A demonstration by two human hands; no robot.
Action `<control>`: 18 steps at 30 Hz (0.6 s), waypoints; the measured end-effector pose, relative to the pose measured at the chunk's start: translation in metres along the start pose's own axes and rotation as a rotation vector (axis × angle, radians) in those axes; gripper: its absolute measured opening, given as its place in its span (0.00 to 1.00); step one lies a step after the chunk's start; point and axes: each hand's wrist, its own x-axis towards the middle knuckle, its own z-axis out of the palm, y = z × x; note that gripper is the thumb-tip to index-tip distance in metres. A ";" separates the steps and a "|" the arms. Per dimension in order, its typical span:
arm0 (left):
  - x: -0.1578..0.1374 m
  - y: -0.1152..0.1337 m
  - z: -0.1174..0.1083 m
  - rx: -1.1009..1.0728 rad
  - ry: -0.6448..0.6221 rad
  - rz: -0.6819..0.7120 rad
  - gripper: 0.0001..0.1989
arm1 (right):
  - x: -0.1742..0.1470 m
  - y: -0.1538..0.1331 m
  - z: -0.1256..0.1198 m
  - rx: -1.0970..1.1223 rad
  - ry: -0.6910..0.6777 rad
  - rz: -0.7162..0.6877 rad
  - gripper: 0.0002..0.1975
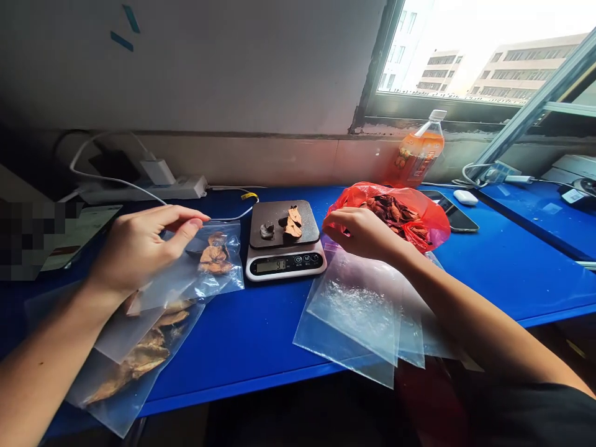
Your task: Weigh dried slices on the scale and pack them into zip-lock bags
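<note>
My left hand [144, 245] is over a clear plastic bag [233, 273] with brown dried pieces [214, 254] inside. Its thumb and forefinger meet at the bag's upper edge; whether they grip the plastic I cannot tell. A digital kitchen scale [286, 257] stands between my hands. On its dark plate lie a tan dried piece [293, 223] and a small dark one [267, 231]. My right hand [358, 230] is beside an open red plastic bag [433, 214] of dark red dried pieces [393, 211]. Its fingers are curled, their tips mostly hidden.
More dried pieces fill another clear bag [149, 354] under my left arm. Flat clear bags [354, 316] overhang the blue table's [233, 354] front edge. Behind stand an orange drink bottle [419, 152] and a power strip [186, 188]. A phone [459, 214] and white earbud case [465, 197] lie right.
</note>
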 end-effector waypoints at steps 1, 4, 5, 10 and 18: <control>0.000 0.001 0.002 0.006 -0.027 -0.002 0.18 | 0.000 0.000 0.001 0.005 -0.009 -0.004 0.12; 0.001 0.000 0.006 0.008 -0.147 -0.009 0.18 | -0.002 -0.001 0.003 0.016 -0.020 -0.010 0.13; 0.001 -0.002 0.007 0.008 -0.210 -0.003 0.18 | -0.002 -0.001 0.003 0.014 -0.023 -0.008 0.13; 0.004 -0.021 0.013 0.049 -0.521 0.016 0.26 | -0.003 -0.004 0.000 -0.036 -0.055 -0.009 0.13; 0.005 -0.031 0.021 0.072 -0.585 0.011 0.33 | -0.003 -0.004 -0.006 -0.116 -0.240 0.046 0.12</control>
